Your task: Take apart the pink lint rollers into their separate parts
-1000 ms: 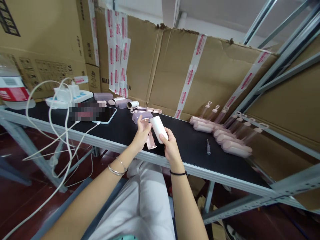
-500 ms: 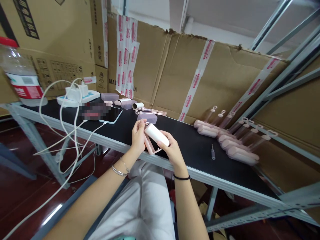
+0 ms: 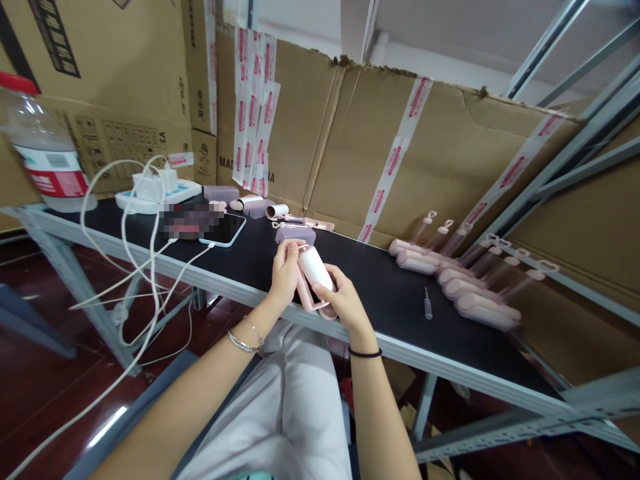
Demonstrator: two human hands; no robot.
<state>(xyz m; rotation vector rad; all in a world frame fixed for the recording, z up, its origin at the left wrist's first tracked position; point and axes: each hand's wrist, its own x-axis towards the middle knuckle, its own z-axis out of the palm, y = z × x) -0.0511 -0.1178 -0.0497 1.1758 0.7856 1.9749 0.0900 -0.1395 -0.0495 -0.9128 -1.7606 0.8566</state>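
Over the front edge of the black tabletop, my left hand [image 3: 285,272] is closed on a pink frame-like plastic part [image 3: 305,291]. My right hand [image 3: 349,299] has its fingers wrapped round a white cylinder [image 3: 315,267], its thumb lying across the lower end. Cylinder and pink part are side by side, tilted the same way; I cannot tell whether they are joined. A pinkish rounded end [image 3: 328,312] shows below the right thumb. Just behind my hands lies a translucent lilac block-shaped piece [image 3: 296,234].
Further back are a white hollow tube [image 3: 277,212] and a pink strip [image 3: 319,225]. A small screwdriver [image 3: 428,305] lies to the right, near several pink cylinders with looped straps [image 3: 487,312]. Leftward are a phone [image 3: 224,230], a power strip [image 3: 175,195], cables and a bottle [image 3: 53,170].
The white cylinder has turned steeper and come closer alongside the pink part. My left hand has moved slightly right and keeps its grip.
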